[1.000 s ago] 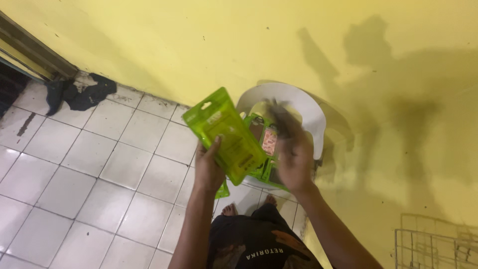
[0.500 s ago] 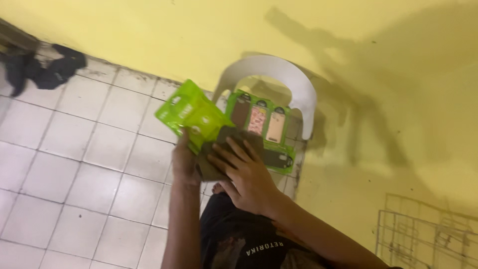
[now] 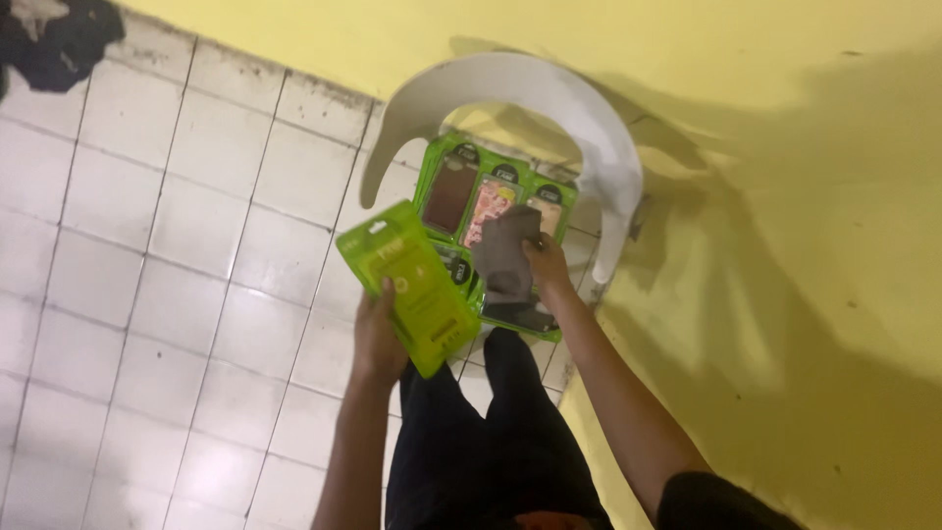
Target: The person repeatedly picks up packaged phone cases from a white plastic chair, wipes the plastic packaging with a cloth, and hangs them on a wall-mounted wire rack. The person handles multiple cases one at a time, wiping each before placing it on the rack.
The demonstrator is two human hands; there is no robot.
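My left hand (image 3: 381, 334) grips a flat bright green package (image 3: 409, 285) from below, holding it tilted over the tiled floor. My right hand (image 3: 546, 263) reaches toward the white plastic chair (image 3: 549, 98) and holds a grey-brown phone case (image 3: 504, 253) by its edge. Under that case, several green-framed packages with phone cases (image 3: 486, 191) lie side by side on the chair seat. My dark trouser legs (image 3: 481, 432) show below.
The chair stands against a yellow wall (image 3: 785, 245). White floor tiles (image 3: 147, 294) spread to the left. A dark bundle of cloth (image 3: 54, 39) lies on the floor at the top left corner.
My right hand moved away from the green package toward the chair, carrying the grey-brown case. The left hand kept hold of the green package. The view shifted closer onto the chair.
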